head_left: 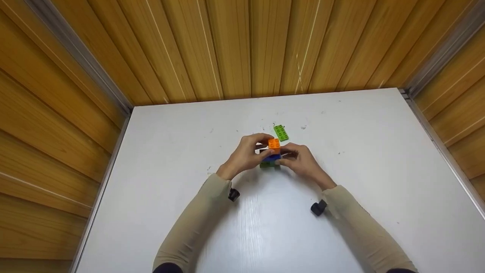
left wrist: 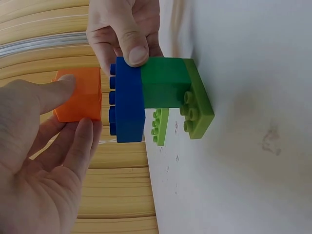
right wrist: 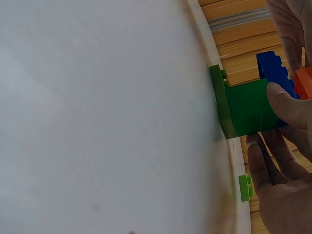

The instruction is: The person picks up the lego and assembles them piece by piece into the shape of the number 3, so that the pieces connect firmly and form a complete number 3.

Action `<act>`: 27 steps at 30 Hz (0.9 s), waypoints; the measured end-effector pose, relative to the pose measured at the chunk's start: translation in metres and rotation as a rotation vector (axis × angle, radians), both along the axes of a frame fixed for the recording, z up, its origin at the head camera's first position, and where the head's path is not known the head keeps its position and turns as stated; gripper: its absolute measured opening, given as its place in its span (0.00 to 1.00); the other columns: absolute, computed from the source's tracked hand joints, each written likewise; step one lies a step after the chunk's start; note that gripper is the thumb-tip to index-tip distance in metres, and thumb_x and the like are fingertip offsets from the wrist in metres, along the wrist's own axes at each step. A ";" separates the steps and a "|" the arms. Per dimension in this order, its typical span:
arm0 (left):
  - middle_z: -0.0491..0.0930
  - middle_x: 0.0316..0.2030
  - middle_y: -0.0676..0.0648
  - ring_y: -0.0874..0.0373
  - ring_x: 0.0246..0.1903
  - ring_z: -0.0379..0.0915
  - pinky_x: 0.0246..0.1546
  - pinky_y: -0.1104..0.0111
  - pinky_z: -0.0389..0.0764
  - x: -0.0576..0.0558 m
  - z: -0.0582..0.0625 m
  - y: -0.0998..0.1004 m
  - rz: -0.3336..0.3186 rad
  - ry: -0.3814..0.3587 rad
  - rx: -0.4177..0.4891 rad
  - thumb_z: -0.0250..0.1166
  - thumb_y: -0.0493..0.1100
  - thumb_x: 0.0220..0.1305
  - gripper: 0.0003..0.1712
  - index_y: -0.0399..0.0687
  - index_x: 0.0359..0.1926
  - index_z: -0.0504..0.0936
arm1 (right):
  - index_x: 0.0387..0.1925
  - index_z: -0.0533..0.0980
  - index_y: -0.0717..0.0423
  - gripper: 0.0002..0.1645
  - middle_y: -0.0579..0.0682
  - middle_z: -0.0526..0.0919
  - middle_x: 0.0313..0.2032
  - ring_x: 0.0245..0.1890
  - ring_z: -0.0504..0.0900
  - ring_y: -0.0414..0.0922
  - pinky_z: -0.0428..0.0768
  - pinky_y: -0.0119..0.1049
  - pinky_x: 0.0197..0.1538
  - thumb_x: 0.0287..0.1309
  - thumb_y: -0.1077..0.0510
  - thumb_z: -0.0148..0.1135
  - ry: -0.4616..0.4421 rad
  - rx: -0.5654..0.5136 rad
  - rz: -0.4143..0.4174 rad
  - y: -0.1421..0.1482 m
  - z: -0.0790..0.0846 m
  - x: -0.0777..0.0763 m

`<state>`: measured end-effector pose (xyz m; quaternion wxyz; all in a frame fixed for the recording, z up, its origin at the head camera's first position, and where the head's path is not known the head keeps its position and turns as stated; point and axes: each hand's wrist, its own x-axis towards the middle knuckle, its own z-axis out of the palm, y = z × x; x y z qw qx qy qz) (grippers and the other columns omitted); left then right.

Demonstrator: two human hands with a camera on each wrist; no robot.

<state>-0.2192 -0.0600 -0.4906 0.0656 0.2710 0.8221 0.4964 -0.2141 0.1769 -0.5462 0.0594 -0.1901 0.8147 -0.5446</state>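
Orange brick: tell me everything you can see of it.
The orange brick is a small, boxy block, plastic by its look, with plain sides and four studs on top, two by two. The left hand pinches it between thumb and fingers, roughly level, studs up. It is directly above the blue brick, but the left wrist view shows a narrow gap between them, so it is not pressed on. Only the left hand is seen touching it.

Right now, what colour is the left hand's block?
The block is orange, clearest in the left wrist view.
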 end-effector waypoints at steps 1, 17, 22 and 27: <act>0.85 0.60 0.44 0.53 0.61 0.83 0.62 0.63 0.83 0.000 0.000 0.000 -0.002 -0.002 0.000 0.70 0.39 0.73 0.21 0.41 0.64 0.82 | 0.57 0.86 0.60 0.22 0.58 0.89 0.51 0.53 0.88 0.55 0.86 0.44 0.60 0.60 0.65 0.78 -0.003 -0.002 0.001 0.000 0.000 0.000; 0.85 0.59 0.44 0.55 0.57 0.84 0.60 0.69 0.83 0.001 -0.005 0.002 -0.027 0.013 -0.034 0.70 0.39 0.73 0.21 0.41 0.64 0.83 | 0.57 0.86 0.61 0.23 0.58 0.89 0.51 0.54 0.87 0.56 0.84 0.54 0.62 0.59 0.67 0.78 -0.013 -0.040 -0.006 -0.002 -0.001 0.001; 0.85 0.59 0.44 0.55 0.57 0.85 0.60 0.68 0.84 0.001 -0.005 0.002 -0.037 0.015 -0.043 0.70 0.39 0.73 0.21 0.41 0.64 0.83 | 0.60 0.84 0.64 0.26 0.62 0.87 0.54 0.56 0.85 0.60 0.82 0.58 0.64 0.60 0.68 0.77 -0.018 -0.036 -0.007 -0.003 -0.001 0.001; 0.86 0.59 0.45 0.56 0.56 0.85 0.61 0.64 0.84 0.001 -0.004 0.003 -0.039 0.007 -0.055 0.71 0.40 0.73 0.21 0.42 0.64 0.83 | 0.59 0.84 0.63 0.25 0.61 0.88 0.53 0.55 0.86 0.59 0.84 0.55 0.63 0.59 0.68 0.77 -0.014 -0.038 -0.004 -0.002 -0.001 0.001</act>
